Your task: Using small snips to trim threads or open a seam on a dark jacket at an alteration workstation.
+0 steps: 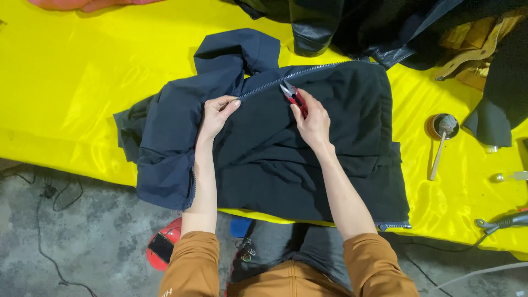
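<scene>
One big soft jacket (308, 143) lies flat on the yellow table (71, 82). I think it is floppy and light, so the edge by the zip (286, 76) is the best place to hold. My left hand (215, 114) pinches that edge. My right hand (314, 122) is closed around red snips (294, 98). My arms hide some cloth, and the snip tips look too tiny to tell.

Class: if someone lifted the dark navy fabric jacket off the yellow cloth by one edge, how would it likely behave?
The dark navy fabric jacket would probably droop limply; it already lies creased and folded. It may slide easily, since the yellow cloth looks glossy.
</scene>
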